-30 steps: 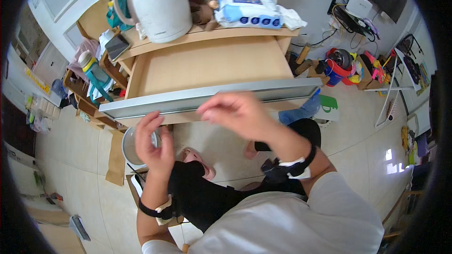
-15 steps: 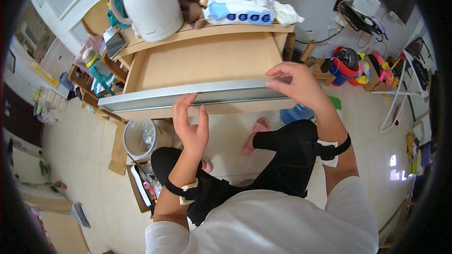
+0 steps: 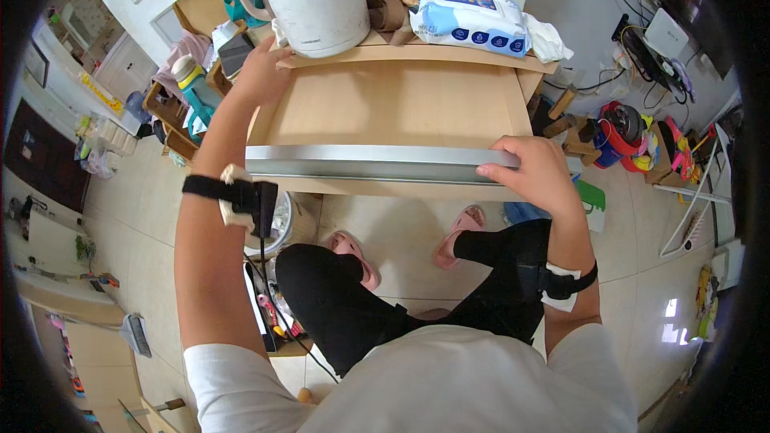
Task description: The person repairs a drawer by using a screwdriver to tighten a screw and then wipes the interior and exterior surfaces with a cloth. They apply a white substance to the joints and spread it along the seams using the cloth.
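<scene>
A wooden drawer (image 3: 401, 104) stands pulled out, its inside bare, with a silver-edged front panel (image 3: 361, 162). My right hand (image 3: 536, 176) is closed on the right end of that panel, fingers over the top edge and thumb against the front. Far left, my left hand (image 3: 258, 78) is at the left end of the desktop (image 3: 353, 54), finger and thumb apart; its other fingers are partly hidden. Just right of it stands a white electric kettle (image 3: 317, 4). A dark, flat-faced object (image 3: 236, 54) lies close to its left side.
A wet-wipes pack (image 3: 469, 20) lies on the desktop, with a wipe or tissue (image 3: 549, 38) at its end. A bottle with a yellow lid (image 3: 192, 80) stands at left. Under the drawer is a bin (image 3: 301, 220). Toys fill a red bucket (image 3: 618, 140) at right.
My left hand has moved from before the drawer panel up and left to the desktop's end beside the kettle. My right hand has lowered onto the panel's right end. The view has shifted left.
</scene>
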A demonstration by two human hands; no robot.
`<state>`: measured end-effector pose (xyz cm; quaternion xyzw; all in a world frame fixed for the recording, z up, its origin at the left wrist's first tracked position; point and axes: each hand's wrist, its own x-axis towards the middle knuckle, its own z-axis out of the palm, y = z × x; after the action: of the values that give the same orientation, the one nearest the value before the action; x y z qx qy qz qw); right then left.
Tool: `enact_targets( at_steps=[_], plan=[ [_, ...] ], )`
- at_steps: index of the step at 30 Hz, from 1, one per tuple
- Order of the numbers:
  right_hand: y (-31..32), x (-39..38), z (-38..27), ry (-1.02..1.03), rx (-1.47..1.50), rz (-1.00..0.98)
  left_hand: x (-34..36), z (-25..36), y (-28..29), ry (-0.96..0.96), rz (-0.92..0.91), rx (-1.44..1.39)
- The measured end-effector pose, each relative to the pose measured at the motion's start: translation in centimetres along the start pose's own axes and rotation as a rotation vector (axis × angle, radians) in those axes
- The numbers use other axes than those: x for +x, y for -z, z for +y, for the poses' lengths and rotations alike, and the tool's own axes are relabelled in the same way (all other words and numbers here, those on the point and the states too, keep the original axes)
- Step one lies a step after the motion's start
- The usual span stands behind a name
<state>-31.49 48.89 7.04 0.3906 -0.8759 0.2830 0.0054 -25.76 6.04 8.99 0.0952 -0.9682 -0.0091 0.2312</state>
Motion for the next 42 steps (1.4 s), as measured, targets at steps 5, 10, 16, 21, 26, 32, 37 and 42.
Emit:
enact_targets(
  at_steps=[5,10,16,21,26,32,37,42],
  plan=[
    [-0.3,-0.1,0.4,0.013,-0.075,0.028,2.6,-2.2,-1.5,0.054,-0.181,-0.426],
    [-0.4,-0.1,0.4,-0.024,-0.071,0.02,0.0,-1.3,1.8,0.21,0.219,-0.455],
    [-0.5,-0.2,0.1,-0.052,-0.076,0.034,-13.2,7.6,5.3,0.241,0.731,-0.882],
    [-1.3,-0.6,0.5,0.017,-0.166,0.07,-22.2,14.9,-3.8,0.465,0.387,-1.175],
    [-3.2,-1.4,1.2,0.168,-0.319,0.305,-24.1,19.4,-12.0,0.708,0.296,-1.411],
    [-4.6,-1.6,1.7,0.262,-0.447,0.485,-22.8,21.7,-15.1,0.719,0.407,-1.354],
    [-4.9,-1.3,2.2,0.305,-0.462,0.522,-21.6,22.5,-15.8,0.775,0.515,-1.426],
    [-4.9,-1.6,2.3,0.254,-0.501,0.476,-20.1,23.2,-16.5,0.798,0.596,-1.42]
  ],
)
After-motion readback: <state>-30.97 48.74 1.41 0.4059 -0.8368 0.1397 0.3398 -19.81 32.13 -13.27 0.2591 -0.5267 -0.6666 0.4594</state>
